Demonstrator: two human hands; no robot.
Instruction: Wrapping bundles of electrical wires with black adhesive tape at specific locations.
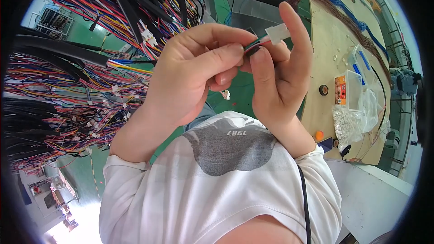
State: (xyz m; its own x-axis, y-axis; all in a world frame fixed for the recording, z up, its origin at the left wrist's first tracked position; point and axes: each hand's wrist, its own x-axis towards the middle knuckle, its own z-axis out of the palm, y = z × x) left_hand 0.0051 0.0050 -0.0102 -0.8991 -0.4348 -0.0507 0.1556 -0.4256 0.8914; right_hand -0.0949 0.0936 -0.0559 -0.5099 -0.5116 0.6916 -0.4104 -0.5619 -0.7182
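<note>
In front of my chest, both hands work on a thin bundle of wires (259,41), green, white and pinkish ones among them. A white plastic connector (277,34) sits at the bundle's end. The wires are pinched between thumb and fingers of my left hand (194,61). Just below the connector, my right hand (285,74) grips the bundle, thumb pressed in, with one finger stretched upward beside the connector. Under the right thumb tip shows a small black piece (254,51), perhaps tape. Fingers hide the rest of the wires.
Large hanging wire harnesses (113,63) with black sleeves and white connectors fill the left side. On the wooden table (323,54) at right lie a black tape roll (323,90), a clear plastic box (354,91), a bag of white connectors (346,124) and an orange ball-like thing (319,135).
</note>
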